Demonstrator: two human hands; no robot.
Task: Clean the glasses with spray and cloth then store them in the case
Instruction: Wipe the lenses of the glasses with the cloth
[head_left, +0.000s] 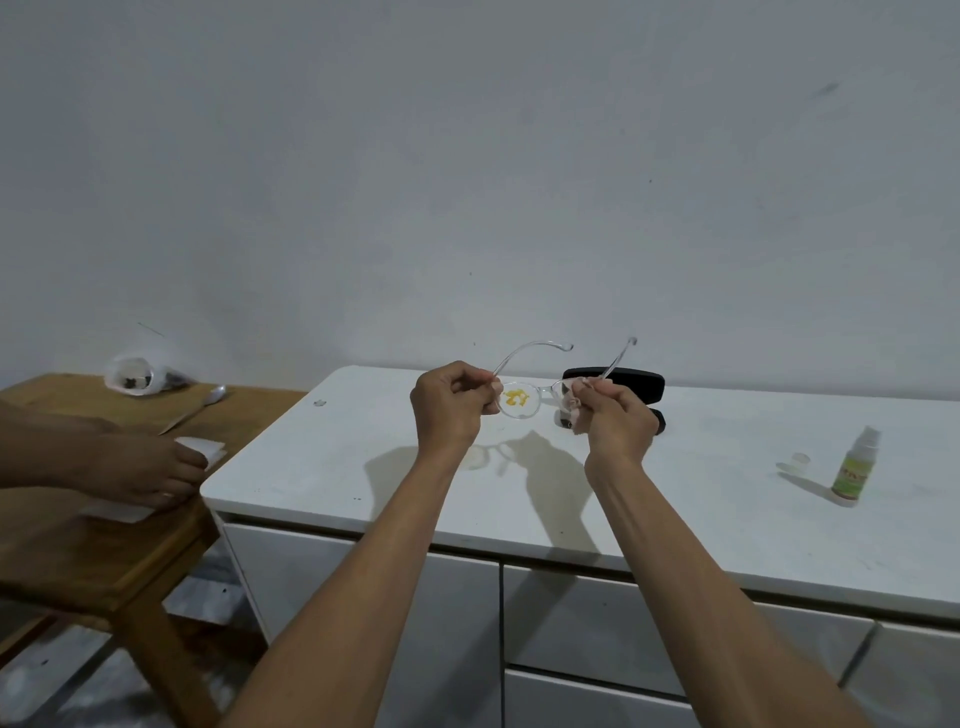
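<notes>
I hold clear-framed glasses (521, 400) in the air above the white cabinet top (675, 499), temples pointing away from me. My left hand (451, 410) pinches the left end of the frame. The left lens carries yellow smears. My right hand (615, 423) presses a pale pink cloth (571, 397) around the right lens, which is hidden by it. The black glasses case (631, 382) lies open behind my right hand. A small green-labelled spray bottle (854, 467) stands at the right, its clear cap (800, 460) lying beside it.
A wooden table (78, 545) stands at the left, lower than the cabinet. Another person's hand (150, 467) rests there on white tissue (200, 447). A spoon (195, 408) and a plastic bag (137, 374) lie at its far end. Cabinet drawers sit below.
</notes>
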